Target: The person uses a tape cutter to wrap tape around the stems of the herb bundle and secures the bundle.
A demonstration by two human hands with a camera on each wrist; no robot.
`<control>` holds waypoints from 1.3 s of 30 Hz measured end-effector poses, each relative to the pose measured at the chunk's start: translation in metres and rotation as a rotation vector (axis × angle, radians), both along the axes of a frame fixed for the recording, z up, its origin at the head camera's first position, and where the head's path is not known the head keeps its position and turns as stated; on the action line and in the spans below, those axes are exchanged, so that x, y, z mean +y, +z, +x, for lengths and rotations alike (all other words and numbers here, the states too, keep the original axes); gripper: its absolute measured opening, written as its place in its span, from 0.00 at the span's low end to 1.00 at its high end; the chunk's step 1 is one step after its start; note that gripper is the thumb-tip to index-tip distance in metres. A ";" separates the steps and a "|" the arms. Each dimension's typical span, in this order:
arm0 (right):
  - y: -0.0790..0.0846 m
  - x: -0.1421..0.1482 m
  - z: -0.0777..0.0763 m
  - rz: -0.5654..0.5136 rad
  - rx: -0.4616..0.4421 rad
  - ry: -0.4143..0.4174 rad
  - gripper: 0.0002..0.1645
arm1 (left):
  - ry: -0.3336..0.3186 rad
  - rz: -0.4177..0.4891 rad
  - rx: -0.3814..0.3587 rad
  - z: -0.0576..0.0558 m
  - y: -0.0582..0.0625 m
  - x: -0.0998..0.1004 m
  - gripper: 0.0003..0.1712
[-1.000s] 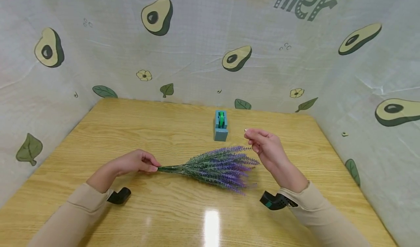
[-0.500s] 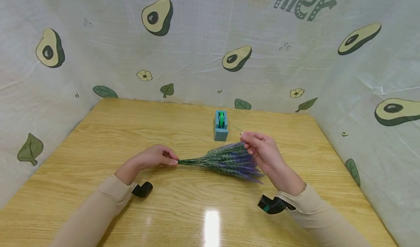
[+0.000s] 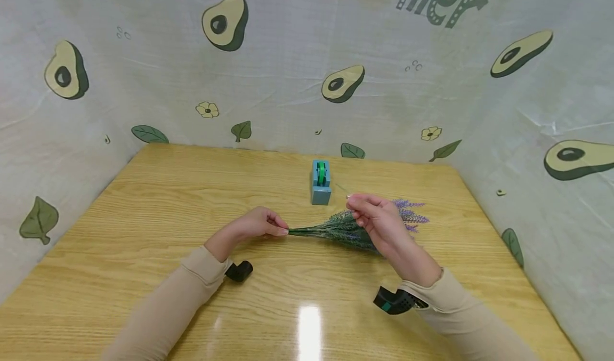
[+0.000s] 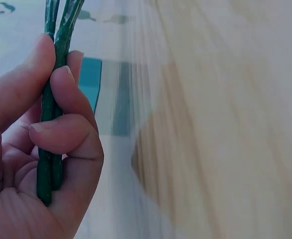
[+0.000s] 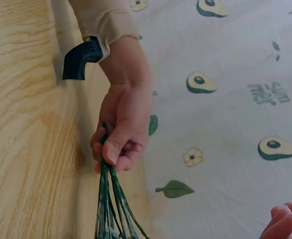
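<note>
My left hand (image 3: 261,223) grips a bunch of artificial lavender (image 3: 312,232) by its stem ends. In the left wrist view my fingers curl round two dark green stems (image 4: 45,169). The right wrist view has the stems fanning out below the left hand (image 5: 123,132). Purple flower tips (image 3: 408,211) point right, partly hidden behind my right hand (image 3: 379,217). That hand is raised, thumb and forefinger pinching a thin strand (image 3: 341,189) with a small shiny end; its kind cannot be made out. Only fingertips (image 5: 281,224) of it show in the right wrist view.
Behind the lavender stands a blue tape dispenser (image 3: 321,190) with a green roll (image 3: 321,173). The wooden table (image 3: 192,174) meets a printed cloth (image 3: 278,83) at the back and both sides. Wrist cameras (image 3: 240,270) hang below both sleeves.
My left hand has moved right with the lavender, so its flowers now pass behind the right hand. The right hand has shifted slightly left, still pinching the strand.
</note>
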State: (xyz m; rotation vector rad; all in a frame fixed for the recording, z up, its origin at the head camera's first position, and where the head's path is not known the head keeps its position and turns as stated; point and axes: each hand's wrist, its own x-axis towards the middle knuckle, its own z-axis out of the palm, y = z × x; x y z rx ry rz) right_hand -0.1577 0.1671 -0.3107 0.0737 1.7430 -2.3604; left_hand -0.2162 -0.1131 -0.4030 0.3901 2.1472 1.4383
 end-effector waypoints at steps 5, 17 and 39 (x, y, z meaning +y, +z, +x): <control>-0.002 -0.001 0.000 0.016 -0.003 0.005 0.09 | 0.002 0.004 -0.004 -0.005 0.001 0.018 0.10; -0.006 -0.004 0.002 0.046 -0.038 -0.010 0.06 | -0.038 0.043 -0.045 -0.013 0.014 0.062 0.13; -0.020 -0.011 0.009 0.063 -0.046 -0.019 0.11 | 0.050 0.036 0.081 -0.005 0.006 0.072 0.11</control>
